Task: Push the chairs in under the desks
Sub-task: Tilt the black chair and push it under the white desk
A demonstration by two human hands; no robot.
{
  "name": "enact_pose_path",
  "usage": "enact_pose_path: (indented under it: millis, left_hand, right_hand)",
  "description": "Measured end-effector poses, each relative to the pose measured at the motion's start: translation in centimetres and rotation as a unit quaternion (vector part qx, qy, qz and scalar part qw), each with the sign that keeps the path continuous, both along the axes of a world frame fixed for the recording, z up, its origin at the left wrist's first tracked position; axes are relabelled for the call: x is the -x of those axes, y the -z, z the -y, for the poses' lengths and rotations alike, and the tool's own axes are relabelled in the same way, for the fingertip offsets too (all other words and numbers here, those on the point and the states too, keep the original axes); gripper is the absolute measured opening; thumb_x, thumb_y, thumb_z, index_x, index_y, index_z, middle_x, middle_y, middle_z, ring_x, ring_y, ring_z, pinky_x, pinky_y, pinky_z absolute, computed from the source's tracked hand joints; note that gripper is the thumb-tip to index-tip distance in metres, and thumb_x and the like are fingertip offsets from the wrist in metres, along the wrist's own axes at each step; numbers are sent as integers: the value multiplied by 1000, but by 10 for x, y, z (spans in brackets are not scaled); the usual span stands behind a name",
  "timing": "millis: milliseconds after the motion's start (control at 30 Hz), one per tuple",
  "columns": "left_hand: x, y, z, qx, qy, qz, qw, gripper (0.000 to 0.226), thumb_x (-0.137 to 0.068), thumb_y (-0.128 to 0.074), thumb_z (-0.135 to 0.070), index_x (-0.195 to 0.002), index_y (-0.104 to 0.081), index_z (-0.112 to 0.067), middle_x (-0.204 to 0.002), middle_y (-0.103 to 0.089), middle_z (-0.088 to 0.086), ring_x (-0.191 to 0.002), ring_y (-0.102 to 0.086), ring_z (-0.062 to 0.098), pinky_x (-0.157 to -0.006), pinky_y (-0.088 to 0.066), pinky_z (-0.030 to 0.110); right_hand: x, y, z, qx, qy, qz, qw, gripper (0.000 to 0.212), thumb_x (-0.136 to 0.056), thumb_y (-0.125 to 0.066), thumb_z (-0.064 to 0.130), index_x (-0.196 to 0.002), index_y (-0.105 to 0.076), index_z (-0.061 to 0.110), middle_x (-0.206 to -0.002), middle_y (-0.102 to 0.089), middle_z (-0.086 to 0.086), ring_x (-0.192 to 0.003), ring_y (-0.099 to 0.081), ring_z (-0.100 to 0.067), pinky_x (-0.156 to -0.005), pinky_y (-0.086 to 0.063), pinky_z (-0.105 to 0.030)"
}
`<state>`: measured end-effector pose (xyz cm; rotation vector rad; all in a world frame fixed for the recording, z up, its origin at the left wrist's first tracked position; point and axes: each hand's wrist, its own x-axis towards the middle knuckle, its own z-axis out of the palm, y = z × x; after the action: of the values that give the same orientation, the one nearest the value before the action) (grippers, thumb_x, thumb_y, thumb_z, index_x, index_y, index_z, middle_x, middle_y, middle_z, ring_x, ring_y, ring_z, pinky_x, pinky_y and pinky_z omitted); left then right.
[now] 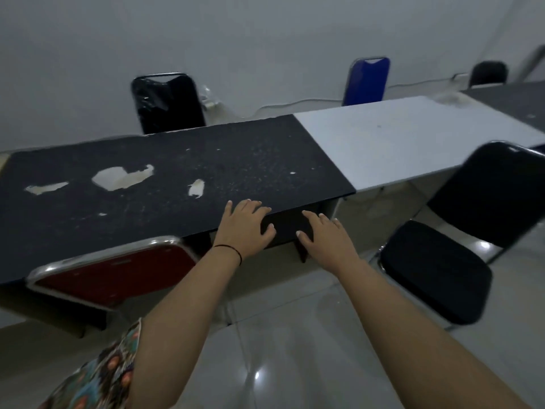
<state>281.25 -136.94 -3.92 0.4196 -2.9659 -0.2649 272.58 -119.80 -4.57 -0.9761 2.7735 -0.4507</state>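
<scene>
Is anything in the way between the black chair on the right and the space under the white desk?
Nothing visible blocks it. The black chair stands pulled out on bare floor, its seat clear of the white desk. The opening under the desk looks free, though part of it is hidden behind the chair's backrest.

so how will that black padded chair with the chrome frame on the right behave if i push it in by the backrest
The black padded chair with the chrome frame will probably slide easily: the glossy tiled floor looks smooth. Its thin tube frame suggests that it is fairly light. Pushed high on the tall backrest, it may tilt forward rather than slide, so a lower push seems safer.
</scene>
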Motion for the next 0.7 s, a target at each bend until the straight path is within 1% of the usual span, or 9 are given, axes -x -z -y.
enact_pose_path:
  millis: [233,400,567,700]
  left_hand:
    - [83,-10,-80,-6,118,5,993,46,-92,-41,-43,-134,-45,-25,-143,-40,-3,-136,-28,16,-116,-12,47]
    - [143,-12,-122,-10,181,11,983,45,-92,-42,-43,-133,-46,-26,-140,-42,-3,-135,-30,15,-116,-13,48]
    - [216,-18,-165,-20,254,-1,967,45,-91,-43,-44,-132,-47,-26,-138,-45,-2,-132,-33,14,-115,-14,48]
    - [263,-25,-192,-31,300,-17,953,44,-91,-43,-43,-131,-49,-25,-137,-46,-3,-131,-35,14,-114,-16,45]
  right_hand:
    - [45,-3,-96,17,125,29,992,57,-99,-41,39,-149,-23,19,-150,-36,-8,-143,-23,-21,-118,-12,-38]
    - [76,-8,-144,32,191,30,981,56,-99,-42,38,-148,-25,19,-146,-42,-9,-141,-29,-21,-117,-12,-38]
    - [116,-22,-186,31,256,15,966,54,-99,-41,37,-148,-26,19,-145,-44,-9,-143,-25,-20,-117,-11,-37]
    - [146,-28,-213,63,310,10,949,52,-98,-43,37,-146,-30,19,-146,-42,-8,-139,-31,-22,-117,-14,-38]
